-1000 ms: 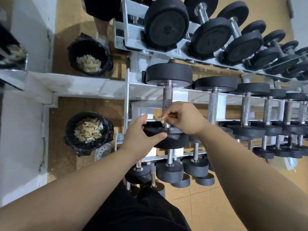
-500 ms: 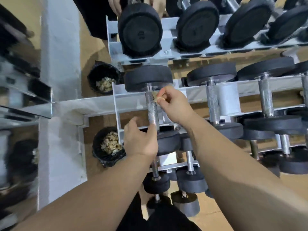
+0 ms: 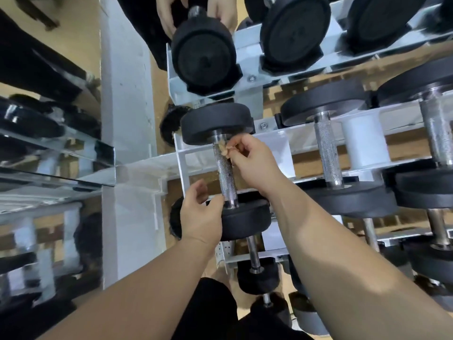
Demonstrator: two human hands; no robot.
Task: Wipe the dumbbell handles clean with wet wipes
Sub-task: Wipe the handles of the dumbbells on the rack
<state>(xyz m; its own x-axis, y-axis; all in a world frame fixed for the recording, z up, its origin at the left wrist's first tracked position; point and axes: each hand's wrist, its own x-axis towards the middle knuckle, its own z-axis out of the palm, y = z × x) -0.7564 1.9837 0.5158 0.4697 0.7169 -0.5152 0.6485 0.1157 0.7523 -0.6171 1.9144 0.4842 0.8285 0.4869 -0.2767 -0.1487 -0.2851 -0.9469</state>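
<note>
The white rack point(image 3: 284, 143) fills more of your view than half a second ago. Your dumbbell point(image 3: 218, 123) lies at the left end of the middle tier, its knurled handle point(image 3: 225, 175) bare between two black heads. Your right hand point(image 3: 255, 163) has moved up from the near head, where it was a second ago, to just under the far head. Its fingertips pinch a crumpled wet wipe point(image 3: 222, 148) against the steel. Your left hand point(image 3: 199, 217) sits beside the near head, fingers loosely curled and gripping nothing, thumb tip at the handle's lower end. Markings on the top-tier head point(image 3: 203, 55) are too blurred to read. The rack's upright point(image 3: 180, 168) stands just left of the handle, and the neighbouring dumbbell point(image 3: 328, 153) sits well apart on the right.
</note>
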